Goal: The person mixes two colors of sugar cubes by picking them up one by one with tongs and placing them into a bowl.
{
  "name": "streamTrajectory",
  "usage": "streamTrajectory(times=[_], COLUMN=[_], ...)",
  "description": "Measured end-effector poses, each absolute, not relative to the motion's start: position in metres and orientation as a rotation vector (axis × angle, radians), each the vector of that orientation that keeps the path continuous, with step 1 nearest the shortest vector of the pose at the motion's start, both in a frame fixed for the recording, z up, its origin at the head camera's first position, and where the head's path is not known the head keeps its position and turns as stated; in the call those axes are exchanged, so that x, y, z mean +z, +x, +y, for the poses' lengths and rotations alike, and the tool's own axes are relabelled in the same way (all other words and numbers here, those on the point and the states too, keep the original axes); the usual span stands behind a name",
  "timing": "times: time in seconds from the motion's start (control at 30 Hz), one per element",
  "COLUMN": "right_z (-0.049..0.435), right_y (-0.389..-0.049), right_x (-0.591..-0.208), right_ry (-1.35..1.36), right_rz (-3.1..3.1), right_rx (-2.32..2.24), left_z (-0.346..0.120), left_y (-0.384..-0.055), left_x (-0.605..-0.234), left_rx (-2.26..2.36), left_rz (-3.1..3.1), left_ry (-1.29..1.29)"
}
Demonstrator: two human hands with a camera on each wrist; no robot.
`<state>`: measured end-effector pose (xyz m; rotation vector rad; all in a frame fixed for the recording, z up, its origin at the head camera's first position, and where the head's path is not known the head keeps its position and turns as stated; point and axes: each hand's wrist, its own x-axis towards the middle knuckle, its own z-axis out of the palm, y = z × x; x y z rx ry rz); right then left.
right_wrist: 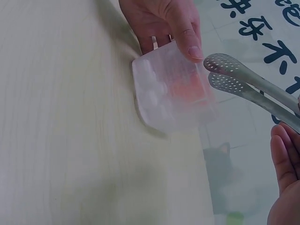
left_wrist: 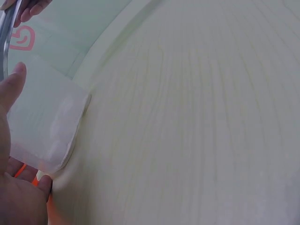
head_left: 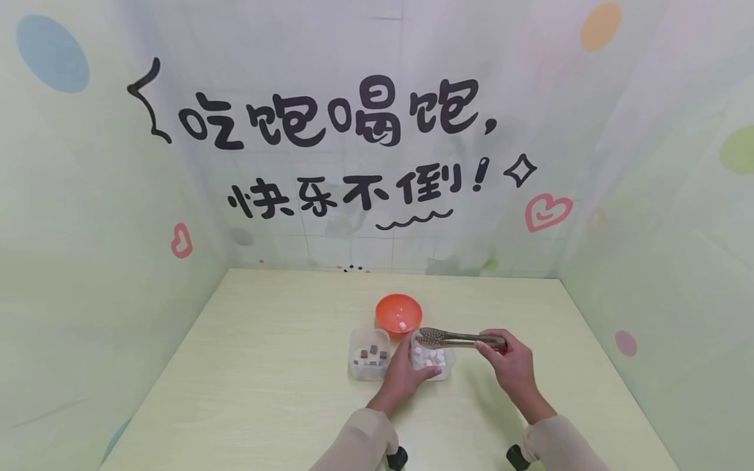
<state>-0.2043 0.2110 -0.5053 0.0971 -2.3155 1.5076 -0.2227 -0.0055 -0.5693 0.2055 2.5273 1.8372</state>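
Note:
My left hand (head_left: 403, 379) holds a translucent plastic container (head_left: 449, 367) of white cubes (head_left: 439, 356), thumb along its near side. In the right wrist view this container (right_wrist: 152, 105) stands on the table, the left thumb at its rim. My right hand (head_left: 515, 367) holds metal tongs (head_left: 433, 333) by their closed end, fingers and thumb around the handle. The perforated tong tips hover over the container's far rim, slightly apart, and nothing shows between them. Just behind is an orange bowl (head_left: 398, 305) with a white cube (head_left: 402, 325) inside.
Left of my left hand stands a second translucent container (head_left: 359, 371) with several dark cubes (head_left: 374, 350). All of it rests on a pale wood-grain table (head_left: 265, 353). Fabric walls with printed characters (head_left: 379, 111) enclose the table at the back and both sides.

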Motion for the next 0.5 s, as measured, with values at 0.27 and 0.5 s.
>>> streamTrajectory(times=[0.27, 0.5], right_z=[0.207, 0.204], right_y=[-0.208, -0.212], right_x=[-0.513, -0.518], right_ry=[0.147, 0.173], right_rz=[-2.325, -2.342], right_rx=[1.503, 1.459], left_z=[-0.007, -0.007], left_y=[-0.222, -0.222], left_x=[-0.570, -0.570], left_rx=[1.868, 1.858], left_rz=[2.518, 2.510], left_ry=[0.243, 0.228])
